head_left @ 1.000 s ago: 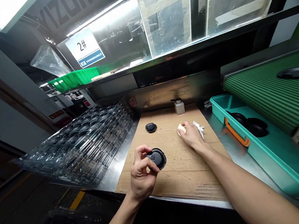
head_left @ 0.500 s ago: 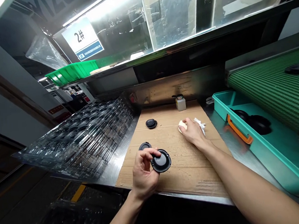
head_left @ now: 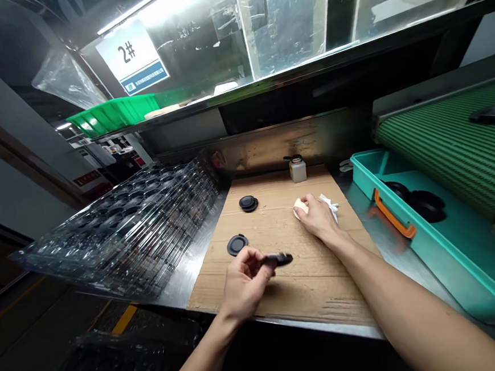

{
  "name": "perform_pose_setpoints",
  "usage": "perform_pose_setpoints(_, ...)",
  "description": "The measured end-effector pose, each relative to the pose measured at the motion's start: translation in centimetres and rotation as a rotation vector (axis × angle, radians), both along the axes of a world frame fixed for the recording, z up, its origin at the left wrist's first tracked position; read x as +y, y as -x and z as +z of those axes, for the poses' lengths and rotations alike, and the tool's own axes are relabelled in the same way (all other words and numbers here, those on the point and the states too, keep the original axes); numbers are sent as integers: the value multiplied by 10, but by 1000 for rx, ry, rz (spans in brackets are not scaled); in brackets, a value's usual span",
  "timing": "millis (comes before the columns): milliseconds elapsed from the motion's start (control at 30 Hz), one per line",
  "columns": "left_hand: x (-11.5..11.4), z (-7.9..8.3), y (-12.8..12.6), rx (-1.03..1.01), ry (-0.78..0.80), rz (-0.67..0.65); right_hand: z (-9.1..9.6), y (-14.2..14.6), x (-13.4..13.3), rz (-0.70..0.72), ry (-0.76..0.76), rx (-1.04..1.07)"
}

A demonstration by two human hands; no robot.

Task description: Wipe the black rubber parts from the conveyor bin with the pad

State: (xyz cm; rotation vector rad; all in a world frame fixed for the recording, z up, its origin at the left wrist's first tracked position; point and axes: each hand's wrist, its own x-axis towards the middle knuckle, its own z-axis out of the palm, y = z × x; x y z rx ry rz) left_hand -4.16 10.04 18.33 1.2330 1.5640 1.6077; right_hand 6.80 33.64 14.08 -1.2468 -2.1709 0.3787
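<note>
Pinched in my left hand (head_left: 246, 280) is a round black plastic disc (head_left: 281, 259), seen nearly edge-on and somewhat blurred above the cardboard sheet (head_left: 320, 294). My right hand (head_left: 316, 214) rests farther back on the cardboard, its fingers closed on a cream-coloured pad (head_left: 300, 206). Just right of those fingers lies a crumpled white cloth or tissue (head_left: 329, 205). Another black disc (head_left: 237, 244) lies flat behind my left hand. Farther back, a pair of stacked black discs (head_left: 248, 203) sits on the cardboard.
Behind my right hand stands a small white bottle (head_left: 298, 170) with a dark top. Clear plastic trays (head_left: 147, 222) are stacked on the left. A teal bin (head_left: 432, 251) with black parts borders the right side, beneath a green conveyor belt (head_left: 453, 135). A green crate (head_left: 115, 114) sits on the shelf.
My left hand has turned the black disc from face-on to nearly edge-on and shifted it slightly right. My right hand stays in place on the cream pad.
</note>
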Motion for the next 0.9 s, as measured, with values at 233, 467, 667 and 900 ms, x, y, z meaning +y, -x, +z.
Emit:
perform_pose_setpoints(233, 8, 4, -5, -422, 315, 13, 1, -1, 0, 0, -10, -13)
perform_pose_setpoints(467, 9, 1, -8, -517, 348, -8, 0, -1, 1, 0, -23, -12)
perform_pose_setpoints(667, 5, 4, -18, -248, 321, -32, 1, -1, 0, -4, -14, -9)
perform_pose_setpoints(900, -8, -6, -5, 319, -195, 51, 0, -2, 0, -9, 2, -18)
